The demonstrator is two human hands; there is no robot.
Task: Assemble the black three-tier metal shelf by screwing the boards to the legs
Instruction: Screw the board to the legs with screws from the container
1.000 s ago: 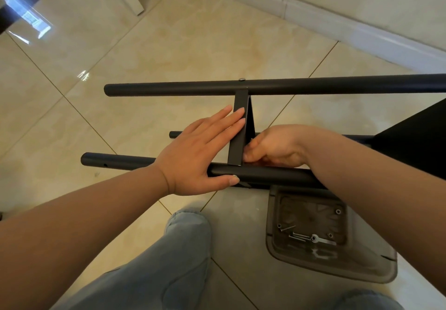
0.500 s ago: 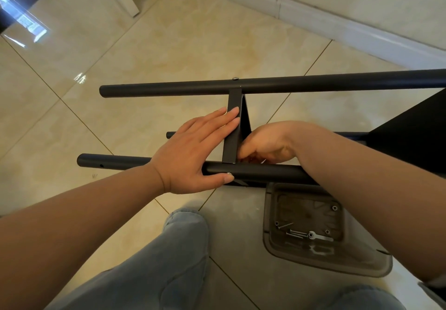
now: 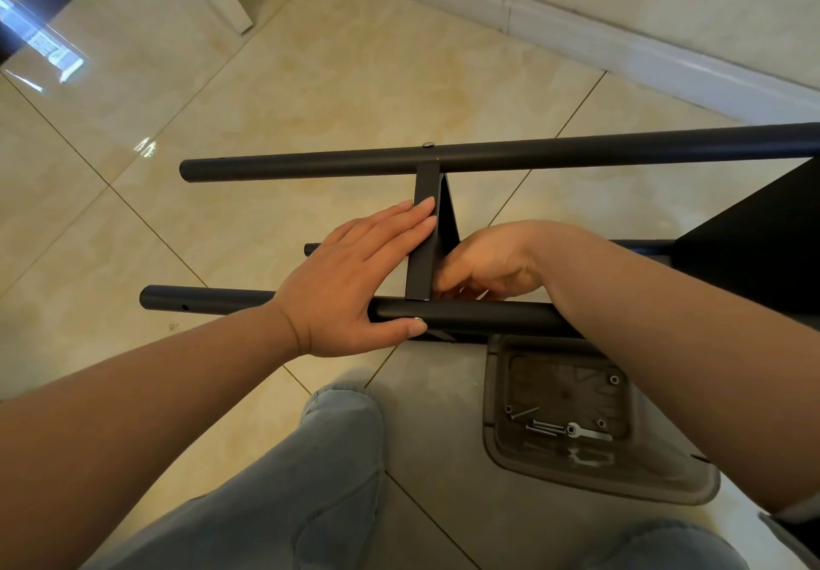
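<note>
- I see the black shelf lying on its side on the tiled floor [image 3: 310,94], with two legs running across my view: the far leg [image 3: 532,156] up toward 12 o'clock and the near leg [image 3: 466,318] just below the middle
- A third leg [image 3: 313,249] pokes out lower down between those two, mostly hidden behind the hands
- A narrow board edge [image 3: 423,236] spans from the far leg to the near leg, and it stands square to both
- A small screw head [image 3: 428,144] sits on top of the far leg, right above where the board meets it
- My left hand [image 3: 350,285] lies flat with fingers straight, fingertips [image 3: 423,210] against the board's left face, thumb lying along the near leg; it grips nothing, it only braces
- My right hand [image 3: 492,258] is at 3 o'clock of the board, fingers curled in at the joint with the near leg; they look pinched on something small, but I cannot tell what, as the hand itself hides it
- A second board [image 3: 754,241] shows as a dark slab at the 3 o'clock edge
- At 5 o'clock a grey plastic tray [image 3: 501,436] rests on the floor under the right forearm, with loose screws [image 3: 543,427] and a small spanner [image 3: 585,433] in it
- A knee in light blue jeans [image 3: 341,418] is at 6 o'clock
</note>
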